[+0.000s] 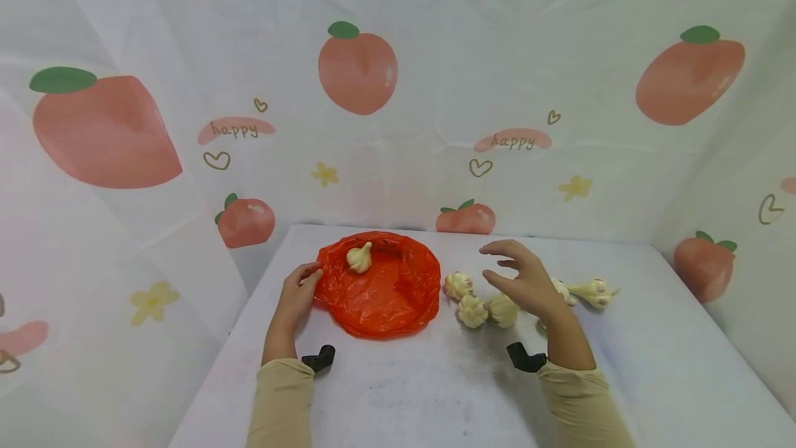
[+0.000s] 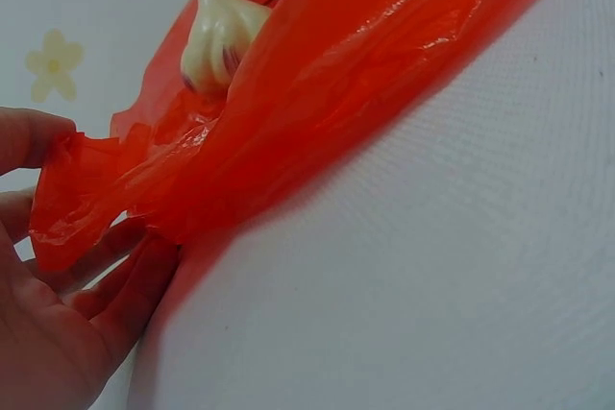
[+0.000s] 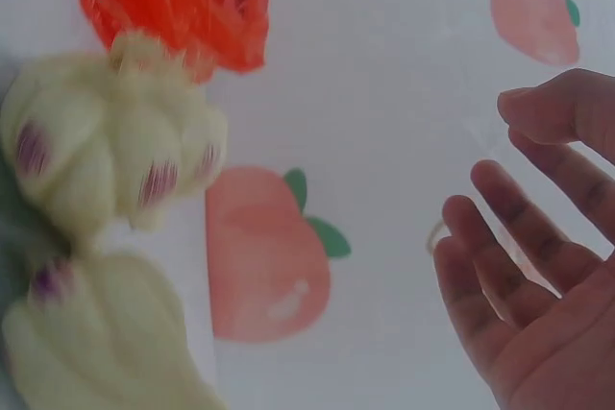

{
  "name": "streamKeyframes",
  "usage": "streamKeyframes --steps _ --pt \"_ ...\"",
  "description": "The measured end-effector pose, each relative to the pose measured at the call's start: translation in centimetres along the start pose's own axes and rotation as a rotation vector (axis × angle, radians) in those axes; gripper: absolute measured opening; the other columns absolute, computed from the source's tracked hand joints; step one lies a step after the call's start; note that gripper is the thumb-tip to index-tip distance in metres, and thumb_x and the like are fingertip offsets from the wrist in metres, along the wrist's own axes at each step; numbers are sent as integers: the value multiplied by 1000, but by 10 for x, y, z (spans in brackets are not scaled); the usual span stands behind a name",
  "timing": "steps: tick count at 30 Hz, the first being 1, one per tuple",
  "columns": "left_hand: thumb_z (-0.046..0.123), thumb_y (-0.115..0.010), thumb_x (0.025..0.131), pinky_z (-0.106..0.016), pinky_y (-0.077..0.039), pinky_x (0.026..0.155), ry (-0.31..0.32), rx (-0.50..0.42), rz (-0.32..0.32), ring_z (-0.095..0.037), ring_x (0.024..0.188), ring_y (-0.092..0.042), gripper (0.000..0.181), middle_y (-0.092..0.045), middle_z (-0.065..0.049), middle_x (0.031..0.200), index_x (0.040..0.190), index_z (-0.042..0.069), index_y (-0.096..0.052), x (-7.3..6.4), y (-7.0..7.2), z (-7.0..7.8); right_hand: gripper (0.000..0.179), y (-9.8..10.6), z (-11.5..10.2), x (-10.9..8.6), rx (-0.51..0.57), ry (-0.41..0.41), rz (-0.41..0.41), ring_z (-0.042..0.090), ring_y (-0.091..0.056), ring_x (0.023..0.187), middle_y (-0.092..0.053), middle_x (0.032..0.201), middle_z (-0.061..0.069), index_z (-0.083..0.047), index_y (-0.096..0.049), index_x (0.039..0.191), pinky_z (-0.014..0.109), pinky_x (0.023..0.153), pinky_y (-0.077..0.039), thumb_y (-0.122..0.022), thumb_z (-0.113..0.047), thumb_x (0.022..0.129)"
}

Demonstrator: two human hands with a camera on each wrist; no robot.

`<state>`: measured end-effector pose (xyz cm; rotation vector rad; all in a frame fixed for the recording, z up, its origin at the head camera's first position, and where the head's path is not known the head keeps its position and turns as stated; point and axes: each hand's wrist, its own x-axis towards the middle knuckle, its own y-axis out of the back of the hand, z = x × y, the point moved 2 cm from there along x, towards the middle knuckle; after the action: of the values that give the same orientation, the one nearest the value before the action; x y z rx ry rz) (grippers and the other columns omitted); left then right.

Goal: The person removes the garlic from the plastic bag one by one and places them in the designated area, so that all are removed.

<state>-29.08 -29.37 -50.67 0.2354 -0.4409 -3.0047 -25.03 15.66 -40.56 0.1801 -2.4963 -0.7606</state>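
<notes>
A red plastic bag (image 1: 379,306) lies spread with its mouth up on the table, and one garlic bulb (image 1: 358,258) sits inside near its far left side. My left hand (image 1: 296,299) holds the bag's left edge; in the left wrist view the red film (image 2: 86,199) runs between thumb and fingers. Over the loose garlic, my right hand (image 1: 527,283) hovers with fingers spread and nothing in them. Three garlic bulbs (image 1: 472,311) cluster between the bag and that hand. Two bulbs fill the left of the right wrist view, the upper garlic bulb (image 3: 115,136) showing purple streaks.
More garlic, including a long-stemmed bulb (image 1: 593,292), lies right of my right hand, partly hidden by the arm. A white cloth with printed peaches (image 1: 357,75) hangs behind the white table (image 1: 410,393) and along both sides. Black wrist mounts (image 1: 527,358) stick out inward.
</notes>
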Motion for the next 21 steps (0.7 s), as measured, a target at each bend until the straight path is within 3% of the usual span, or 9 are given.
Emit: streamKeyframes --steps 5,16,21 --pt "33 -48 113 -55 -40 125 -1 2 2 -37 147 -44 48 -44 -18 162 156 11 -49 0 1 0 36 -13 -9 11 38 -9 -22 23 -62 125 -69 131 10 -10 -72 126 57 104 -57 -78 0 93" --pt "33 -48 112 -55 -40 125 -9 8 7 -38 148 -45 48 -45 -18 161 155 11 -50 0 0 -1 34 -47 -19 31 118 -43 -75 31 -62 127 -68 134 10 -9 -72 128 62 105 -55 -78 -8 95" --pt "34 -49 112 -55 -41 125 -6 1 6 -38 148 -45 47 -46 -17 160 154 12 -50 1 0 -1 34 -69 -23 37 133 -46 -106 36 -62 126 -68 133 11 -7 -70 129 58 105 -57 -78 -12 96"
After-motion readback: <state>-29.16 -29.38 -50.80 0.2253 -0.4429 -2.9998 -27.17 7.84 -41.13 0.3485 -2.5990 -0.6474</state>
